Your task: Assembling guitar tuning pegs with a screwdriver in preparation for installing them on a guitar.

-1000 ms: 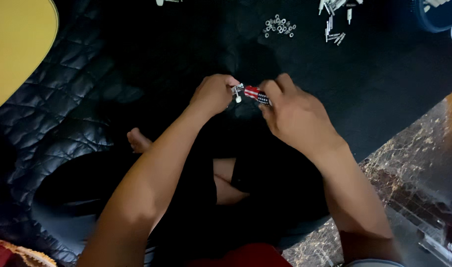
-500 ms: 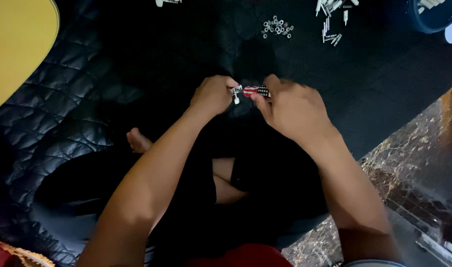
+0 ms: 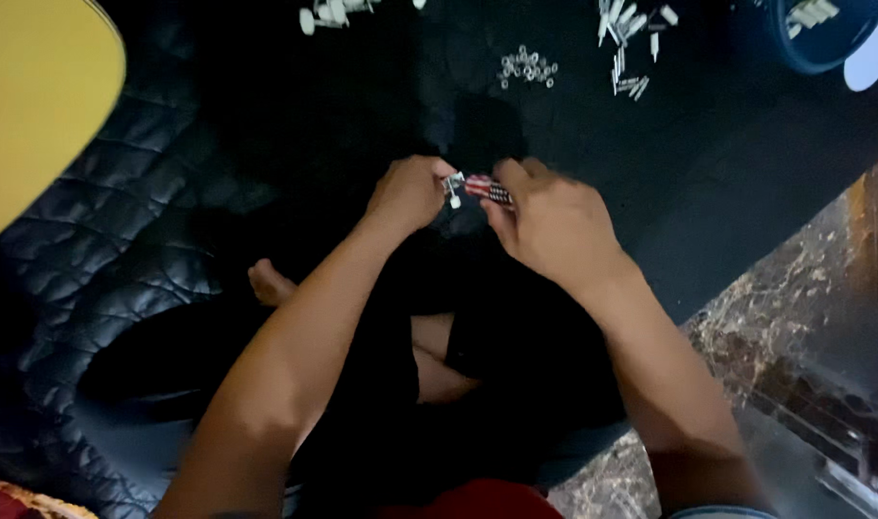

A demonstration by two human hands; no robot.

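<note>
Pinching together over the lap, both hands meet at one small object: a short red-and-dark patterned piece with a small silvery metal fitting (image 3: 452, 185) at its left end. The left hand (image 3: 408, 192) is curled nearly closed, its fingertips nipped on the metal fitting, while the right hand (image 3: 554, 226) is closed around the red-and-dark patterned piece (image 3: 487, 189), thumb and forefinger pressing it from the right. The piece lies roughly level between the two hands, held up off the black cloth (image 3: 708, 163) that covers the floor in front of the crossed legs.

Compared with a second ago, the change is slight. The hands have drawn a little closer and sit a touch higher in view, and the red piece shows less of itself, more of it now covered by the right fingers. The silvery fitting stays at the left fingertips throughout. That reads, as a judgement, as fine fitting work on the joint between metal part and patterned piece, not a pick-up or a put-down.

Well apart, further up the cloth, lie a loose cluster of tiny silvery rings (image 3: 527, 67), a scatter of small pale pins (image 3: 626, 38) and a few white stubby parts (image 3: 325, 13). A blue round bowl (image 3: 823, 43) sits at the top right corner. A yellow rounded surface (image 3: 35, 96) fills the upper left, beside black quilted padding (image 3: 122, 240).
</note>
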